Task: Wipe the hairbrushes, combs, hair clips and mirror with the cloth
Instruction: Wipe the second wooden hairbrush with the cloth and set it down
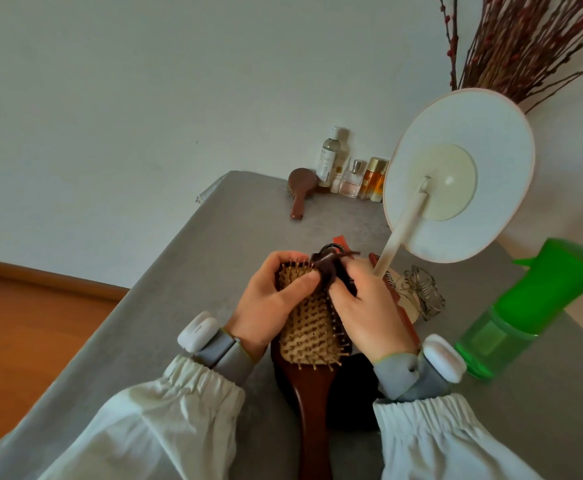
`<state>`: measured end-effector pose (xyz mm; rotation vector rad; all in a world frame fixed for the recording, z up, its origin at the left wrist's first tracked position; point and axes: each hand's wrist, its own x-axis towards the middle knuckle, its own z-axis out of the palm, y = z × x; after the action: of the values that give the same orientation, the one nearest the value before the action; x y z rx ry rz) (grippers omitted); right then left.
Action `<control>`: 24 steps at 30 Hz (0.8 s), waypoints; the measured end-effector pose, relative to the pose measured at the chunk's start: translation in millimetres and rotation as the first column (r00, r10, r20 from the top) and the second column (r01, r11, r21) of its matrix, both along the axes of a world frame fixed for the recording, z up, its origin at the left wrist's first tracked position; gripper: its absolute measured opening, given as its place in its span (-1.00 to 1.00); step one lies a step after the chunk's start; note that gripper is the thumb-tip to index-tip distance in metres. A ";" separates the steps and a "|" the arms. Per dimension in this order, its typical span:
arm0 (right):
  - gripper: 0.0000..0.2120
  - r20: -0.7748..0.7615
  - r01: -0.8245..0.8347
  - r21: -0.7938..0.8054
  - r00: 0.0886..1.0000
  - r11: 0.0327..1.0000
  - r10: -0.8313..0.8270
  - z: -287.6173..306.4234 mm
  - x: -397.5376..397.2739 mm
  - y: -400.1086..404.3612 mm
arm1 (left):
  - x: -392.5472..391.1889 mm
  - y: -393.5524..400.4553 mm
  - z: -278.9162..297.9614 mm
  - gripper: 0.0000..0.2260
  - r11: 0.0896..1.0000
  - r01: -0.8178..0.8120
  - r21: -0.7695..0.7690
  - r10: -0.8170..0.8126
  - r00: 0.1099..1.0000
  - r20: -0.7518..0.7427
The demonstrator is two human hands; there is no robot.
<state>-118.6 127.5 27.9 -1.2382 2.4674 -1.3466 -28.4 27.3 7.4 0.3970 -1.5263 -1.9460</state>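
A large wooden paddle hairbrush [312, 327] lies bristles up in the middle of the grey table [186, 271], with its handle pointing toward me. My left hand [266, 306] grips the brush's head from the left, thumb on the bristles. At the brush's top right, my right hand [366, 313] pinches a dark brown cloth [330, 270] against the bristles. A round mirror [456, 174] on a white stand shows its back at the right. A wire hair clip [423, 292] and a reddish comb [402, 303] lie beside my right hand. A small brown hairbrush [300, 190] rests far back.
A green spray bottle [515, 320] stands close at the right. Several cosmetic bottles [352, 174] line the back wall, and dried branches [525, 46] rise behind the mirror. Something dark [356, 396] lies under the big brush. The table's left edge drops to a wooden floor [23, 323].
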 end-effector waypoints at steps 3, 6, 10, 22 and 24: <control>-0.85 -0.060 0.048 -0.028 0.997 0.998 -0.050 -3.8 -5.1 1.2 | -1.2 2.3 -3.4 -0.84 0.999 0.044 0.029 -0.045 0.999 0.016; -0.79 -0.067 0.114 -0.001 0.991 0.993 -0.114 -5.3 -11.1 1.3 | -3.7 5.4 -6.7 -0.85 0.997 0.070 0.030 -0.071 0.996 0.046; -0.78 0.014 -0.054 0.124 0.999 0.991 0.053 1.0 -13.9 8.7 | -3.2 5.8 -8.8 -0.84 0.994 0.095 0.054 -0.099 0.994 0.057; -0.76 0.236 0.159 -0.094 0.963 0.983 -0.133 5.7 -3.2 5.4 | -2.4 10.8 -2.1 -0.89 0.994 0.102 0.037 -0.103 0.994 0.036; -0.74 0.522 0.267 -0.173 0.841 0.948 -0.141 1.4 -8.3 3.4 | -1.2 10.9 -0.5 -0.85 0.992 0.119 0.045 -0.120 0.993 0.018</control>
<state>-126.9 130.9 29.3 -0.5391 2.1452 -1.7915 -29.6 38.1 6.8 0.3525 -1.5543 -2.0771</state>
